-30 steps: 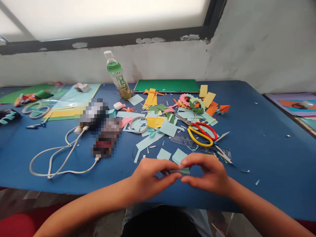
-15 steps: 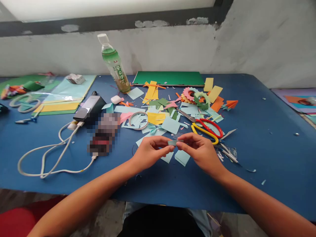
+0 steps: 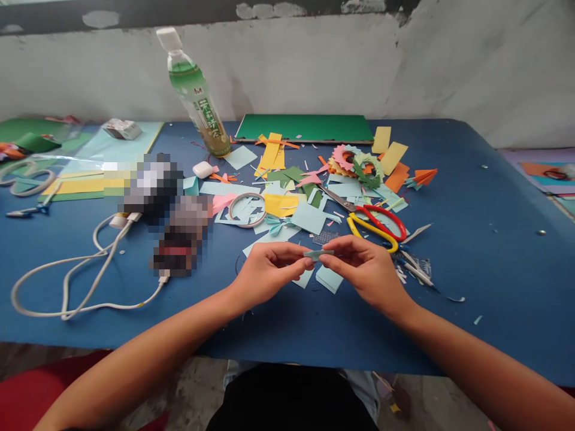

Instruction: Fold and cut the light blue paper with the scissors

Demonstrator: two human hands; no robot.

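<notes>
Between my two hands is a small folded piece of light blue paper point(image 3: 318, 255), held just above the table. My left hand point(image 3: 268, 272) pinches its left end between thumb and fingers. At its right end, my right hand point(image 3: 365, 266) has the thumb below and the fingertips above, also closed. Under the hands lie light blue paper squares point(image 3: 329, 278). Scissors point(image 3: 375, 226) with one red and one yellow handle rest just beyond my right hand. A roll of tape point(image 3: 247, 210) lies past my left hand among paper scraps.
A green tea bottle point(image 3: 200, 99) stands at the back, beside a green board point(image 3: 305, 128). Left of my hands are a blurred-out phone point(image 3: 182, 236) and a white cable point(image 3: 90, 293). Toothed paper rings point(image 3: 357, 164) and an orange folded paper piece point(image 3: 422, 178) lie at the back right.
The camera view has tilted down and shifted slightly. Both hands keep hold of the light blue paper, which appears turned a little between the fingers.
</notes>
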